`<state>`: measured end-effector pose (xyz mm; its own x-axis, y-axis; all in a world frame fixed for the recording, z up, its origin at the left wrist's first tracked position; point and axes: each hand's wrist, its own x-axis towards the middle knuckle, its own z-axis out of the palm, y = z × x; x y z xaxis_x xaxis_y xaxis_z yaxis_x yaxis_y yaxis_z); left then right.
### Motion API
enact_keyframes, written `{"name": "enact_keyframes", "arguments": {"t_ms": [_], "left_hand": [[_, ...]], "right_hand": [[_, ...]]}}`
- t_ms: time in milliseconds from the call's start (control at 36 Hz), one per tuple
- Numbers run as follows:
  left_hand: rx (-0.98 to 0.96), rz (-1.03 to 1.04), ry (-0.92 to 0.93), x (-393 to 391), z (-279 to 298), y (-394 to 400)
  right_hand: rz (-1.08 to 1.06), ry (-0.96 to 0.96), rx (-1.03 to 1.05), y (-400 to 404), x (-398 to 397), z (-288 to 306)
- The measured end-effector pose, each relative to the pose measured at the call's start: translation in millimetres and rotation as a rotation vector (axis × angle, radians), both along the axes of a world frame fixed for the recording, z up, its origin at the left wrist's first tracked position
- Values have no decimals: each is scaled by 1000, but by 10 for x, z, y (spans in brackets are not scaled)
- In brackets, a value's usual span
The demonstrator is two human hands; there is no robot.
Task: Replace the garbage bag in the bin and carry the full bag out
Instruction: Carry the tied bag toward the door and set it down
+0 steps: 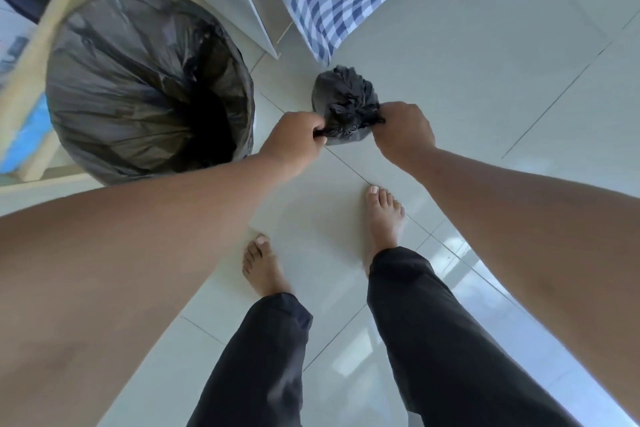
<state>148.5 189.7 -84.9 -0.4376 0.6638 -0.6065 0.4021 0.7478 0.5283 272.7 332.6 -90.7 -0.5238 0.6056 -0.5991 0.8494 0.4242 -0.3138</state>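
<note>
Both hands grip the full bag [341,104] over the floor [485,45]: left hand [294,142] & right hand [403,130] fingers pinch its gathered top. Bin [145,83] (freshly lined) stands just left.

Pale tile floor [485,55] w/ lined bin [149,80], small tied bag [341,94], bare feet [384,215].
</note>
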Motion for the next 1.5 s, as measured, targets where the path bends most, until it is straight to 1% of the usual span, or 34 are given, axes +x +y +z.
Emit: {"name": "enact_keyframes", "arguments": {"t_ms": [111, 139, 194, 222, 333, 417, 472, 556, 639, 667, 750, 806, 917, 944, 1056, 1167, 1389, 1417, 1472, 1500], "left_hand": [[25, -78, 62, -141, 588, 76], [24, -90, 65, -152, 671, 65], [13, -139, 86, -187, 1098, 100], [-2, -157, 95, -192, 1256, 111], [-20, -236, 116, -123, 2207, 165], [-32, -225, 103, -1, 2772, 197], [-3, -251, 86, 174, 3371, 375], [31, -331, 60, 457, 4024, 623], [50, -366, 35, 744, 4504, 891], [78, -364, 36, 820, 4623, 958], [157, -439, 54, 1290, 5166, 1463], [213, -462, 56, 1524, 5402, 1745], [266, -570, 41, 2282, 5844, 2290], [267, -582, 38, 2365, 5879, 2368], [310, -680, 12, 3104, 6188, 2861], [347, -817, 9, 3770, 6439, 3252], [391, -1120, 39, 5027, 6641, 4120], [405, -1182, 43, 5332, 6623, 4298], [414, -1198, 45, 5492, 6614, 4462], [426, -1237, 27, 5739, 6603, 4590]], "right_hand": [[-3, 13, -42, 73, 46, 573], [0, 16, -53, 57, 82, 641], [-20, 51, -89, 91, 171, 1034], [-44, 72, -108, 96, 212, 1176], [-181, 167, -149, 81, 426, 2162], [-299, 203, -208, 10, 561, 2789], [-409, 254, -206, 95, 785, 3408], [-530, 292, -193, 174, 1115, 4083], [-630, 319, -177, 306, 1452, 4587], [-654, 331, -157, 358, 1540, 4715], [-793, 392, -74, 636, 2084, 5293], [-835, 425, -33, 780, 2310, 5535], [-992, 469, 19, 996, 3056, 5953], [-1013, 469, 16, 1022, 3134, 5974], [-1175, 490, 57, 1254, 3862, 6250], [-1367, 583, 72, 1478, 4481, 6368], [-1639, 651, 160, 1803, 5578, 6480], [-1703, 657, 185, 1848, 5808, 6474], [-1712, 655, 193, 1908, 5926, 6487], [-1754, 658, 222, 1947, 6110, 6495]]}}
